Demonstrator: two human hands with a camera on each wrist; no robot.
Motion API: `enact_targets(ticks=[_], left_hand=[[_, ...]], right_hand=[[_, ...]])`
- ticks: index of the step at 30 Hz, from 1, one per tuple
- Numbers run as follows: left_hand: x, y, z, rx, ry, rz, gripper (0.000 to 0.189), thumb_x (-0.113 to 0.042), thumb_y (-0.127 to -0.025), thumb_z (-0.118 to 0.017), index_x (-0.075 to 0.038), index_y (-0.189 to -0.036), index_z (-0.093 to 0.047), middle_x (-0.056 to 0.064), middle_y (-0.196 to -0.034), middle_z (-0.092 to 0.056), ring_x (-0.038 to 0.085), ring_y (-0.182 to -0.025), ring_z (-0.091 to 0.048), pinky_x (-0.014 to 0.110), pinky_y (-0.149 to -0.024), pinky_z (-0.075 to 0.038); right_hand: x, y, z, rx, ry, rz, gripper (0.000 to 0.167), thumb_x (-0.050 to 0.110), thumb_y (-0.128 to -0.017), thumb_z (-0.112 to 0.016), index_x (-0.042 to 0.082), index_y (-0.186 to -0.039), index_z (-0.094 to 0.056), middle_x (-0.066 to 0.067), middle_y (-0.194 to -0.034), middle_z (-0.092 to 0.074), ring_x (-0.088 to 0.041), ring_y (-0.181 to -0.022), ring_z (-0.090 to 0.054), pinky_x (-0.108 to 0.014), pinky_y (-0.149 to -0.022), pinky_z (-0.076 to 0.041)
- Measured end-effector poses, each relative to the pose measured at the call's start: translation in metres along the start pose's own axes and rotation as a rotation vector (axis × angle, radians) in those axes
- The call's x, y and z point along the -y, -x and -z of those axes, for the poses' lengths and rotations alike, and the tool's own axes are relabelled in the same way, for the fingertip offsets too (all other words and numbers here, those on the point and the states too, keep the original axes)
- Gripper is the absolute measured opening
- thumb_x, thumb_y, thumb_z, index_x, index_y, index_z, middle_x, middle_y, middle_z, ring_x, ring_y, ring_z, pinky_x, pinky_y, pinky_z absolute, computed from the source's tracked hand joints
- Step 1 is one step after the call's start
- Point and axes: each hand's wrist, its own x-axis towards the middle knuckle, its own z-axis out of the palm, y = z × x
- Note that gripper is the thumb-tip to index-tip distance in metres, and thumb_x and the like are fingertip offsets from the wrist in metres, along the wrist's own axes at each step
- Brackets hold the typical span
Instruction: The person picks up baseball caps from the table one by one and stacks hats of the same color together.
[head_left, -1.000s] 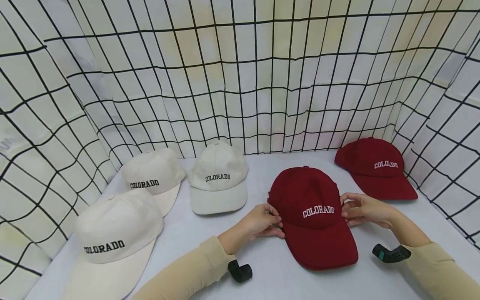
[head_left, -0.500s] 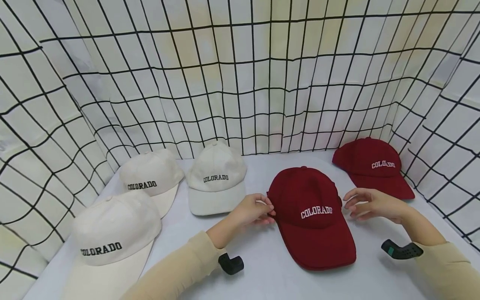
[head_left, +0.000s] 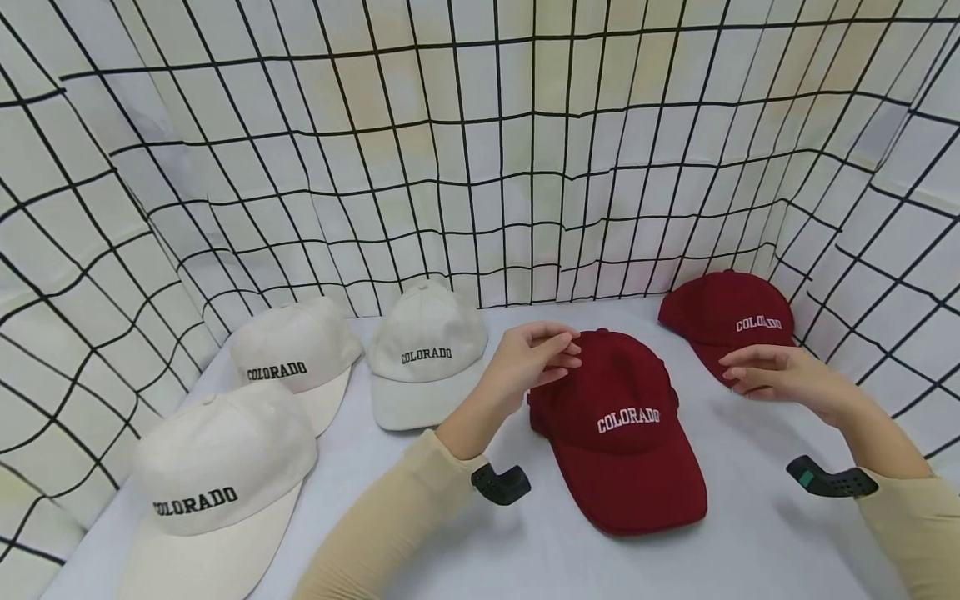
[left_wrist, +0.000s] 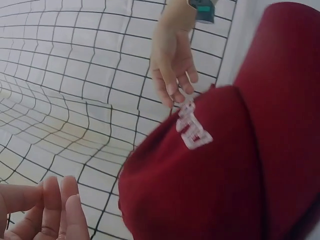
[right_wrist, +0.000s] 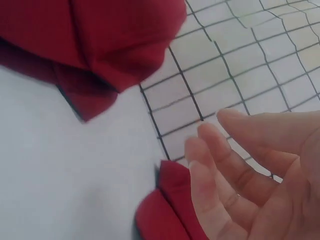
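Note:
A dark red baseball cap (head_left: 611, 400) with white COLORADO lettering lies on the white table, brim toward me. My left hand (head_left: 528, 358) hovers at its upper left, fingers loosely bent and overlapping the crown in the head view. In the left wrist view those fingers (left_wrist: 50, 210) hold nothing. My right hand (head_left: 795, 379) is raised to the right of this cap, overlapping the brim of a second red cap (head_left: 731, 308) at the back right. The right wrist view shows its fingers (right_wrist: 235, 170) relaxed, with nothing between them.
On the left are three off-white COLORADO caps: one large in front (head_left: 232, 458), one behind it (head_left: 292, 346), and one beside that (head_left: 427, 354). White walls with a black grid (head_left: 480, 167) enclose the table's back and sides.
Both hands have let go of the nearer red cap. The left hand has risen toward its crown, and the right has moved away rightward and up.

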Motion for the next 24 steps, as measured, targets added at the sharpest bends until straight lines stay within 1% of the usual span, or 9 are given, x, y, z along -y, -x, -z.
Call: enact_targets(ticks=[2, 4, 8, 10, 12, 17, 20, 24], left_hand=[[-0.002, -0.004, -0.008, 0.008, 0.029, -0.006, 0.023, -0.012, -0.103, -0.063, 0.000, -0.122, -0.069, 0.007, -0.098, -0.072, 0.012, -0.084, -0.072, 0.028, -0.083, -0.059], [-0.003, -0.009, -0.017, 0.007, 0.052, -0.013, 0.022, -0.012, -0.104, -0.063, 0.000, -0.121, -0.070, 0.007, -0.097, -0.072, 0.012, -0.084, -0.072, 0.028, -0.083, -0.059], [-0.005, -0.017, -0.031, -0.011, 0.080, -0.040, 0.020, -0.012, -0.104, -0.063, -0.002, -0.118, -0.071, 0.006, -0.094, -0.072, 0.012, -0.082, -0.072, 0.027, -0.081, -0.059], [-0.005, -0.022, -0.039, -0.016, 0.083, -0.053, 0.019, -0.013, -0.104, -0.063, -0.003, -0.117, -0.072, 0.006, -0.094, -0.073, 0.012, -0.082, -0.072, 0.027, -0.080, -0.059], [-0.007, -0.026, -0.046, -0.023, 0.086, -0.064, 0.019, -0.013, -0.104, -0.063, -0.004, -0.116, -0.072, 0.006, -0.094, -0.073, 0.012, -0.082, -0.072, 0.026, -0.079, -0.059], [-0.011, -0.038, -0.066, -0.061, 0.133, -0.079, 0.016, -0.012, -0.103, -0.063, -0.005, -0.112, -0.073, 0.005, -0.092, -0.073, 0.013, -0.081, -0.072, 0.026, -0.075, -0.060], [-0.015, -0.044, -0.084, -0.049, 0.164, -0.091, 0.015, -0.011, -0.103, -0.062, -0.004, -0.111, -0.074, 0.003, -0.089, -0.073, 0.012, -0.079, -0.071, 0.026, -0.074, -0.059], [-0.016, -0.051, -0.113, -0.026, 0.200, -0.103, 0.014, -0.010, -0.103, -0.062, -0.005, -0.108, -0.075, 0.000, -0.084, -0.073, 0.011, -0.076, -0.070, 0.023, -0.071, -0.056]], right_hand=[[0.000, 0.001, 0.003, -0.027, 0.011, -0.010, 0.025, 0.014, -0.104, -0.061, 0.004, -0.126, -0.066, -0.007, -0.115, -0.070, -0.014, -0.095, -0.069, -0.026, -0.080, -0.059], [0.000, 0.002, 0.004, -0.049, 0.026, -0.029, 0.027, 0.016, -0.104, -0.061, 0.003, -0.127, -0.065, -0.012, -0.116, -0.069, -0.010, -0.094, -0.069, -0.025, -0.080, -0.059], [-0.001, 0.004, 0.006, -0.067, 0.074, -0.051, 0.039, 0.018, -0.105, -0.059, -0.010, -0.133, -0.056, -0.026, -0.121, -0.066, -0.005, -0.092, -0.068, -0.025, -0.080, -0.058], [-0.003, 0.005, 0.008, -0.076, 0.098, -0.056, 0.043, 0.018, -0.106, -0.058, -0.014, -0.135, -0.051, -0.030, -0.123, -0.064, -0.003, -0.092, -0.067, -0.024, -0.079, -0.058], [-0.006, 0.005, 0.011, -0.091, 0.116, -0.059, 0.045, 0.019, -0.107, -0.056, -0.014, -0.135, -0.050, -0.031, -0.124, -0.063, -0.002, -0.091, -0.067, -0.023, -0.079, -0.058], [-0.013, 0.004, 0.019, -0.156, 0.161, -0.062, 0.047, 0.023, -0.108, -0.053, -0.014, -0.136, -0.050, -0.031, -0.123, -0.063, 0.001, -0.088, -0.065, -0.020, -0.077, -0.056], [-0.016, 0.004, 0.026, -0.206, 0.196, -0.077, 0.047, 0.023, -0.109, -0.051, -0.015, -0.136, -0.049, -0.032, -0.122, -0.063, 0.003, -0.086, -0.064, -0.020, -0.075, -0.057], [-0.016, 0.003, 0.034, -0.259, 0.222, -0.118, 0.047, 0.024, -0.110, -0.048, -0.014, -0.137, -0.049, -0.034, -0.124, -0.061, 0.005, -0.084, -0.062, -0.020, -0.074, -0.057]])
